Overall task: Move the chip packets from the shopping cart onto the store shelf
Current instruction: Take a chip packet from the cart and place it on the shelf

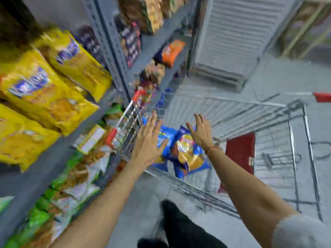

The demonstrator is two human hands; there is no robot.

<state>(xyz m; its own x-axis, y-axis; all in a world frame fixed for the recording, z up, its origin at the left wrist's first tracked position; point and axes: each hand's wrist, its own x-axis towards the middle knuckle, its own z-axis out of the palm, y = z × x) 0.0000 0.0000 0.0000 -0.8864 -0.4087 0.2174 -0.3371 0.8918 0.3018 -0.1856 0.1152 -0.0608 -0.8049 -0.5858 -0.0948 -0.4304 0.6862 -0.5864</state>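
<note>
Both the left hand (pixel 148 140) and right hand (pixel 201 131) hover spread and empty over the blue chip packets (pixel 180 151), which lie between and beneath them in the shopping cart (pixel 250 111), not yet shelved.

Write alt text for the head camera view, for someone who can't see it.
Two bare hands, left and right, reach open toward blue crinkly chip packets in a wire shopping cart. A grey metal store shelf with yellow snack bags stands left.

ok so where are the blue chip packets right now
In the head view, the blue chip packets lie inside the shopping cart, below and between both open hands, right of the shelf.
</note>
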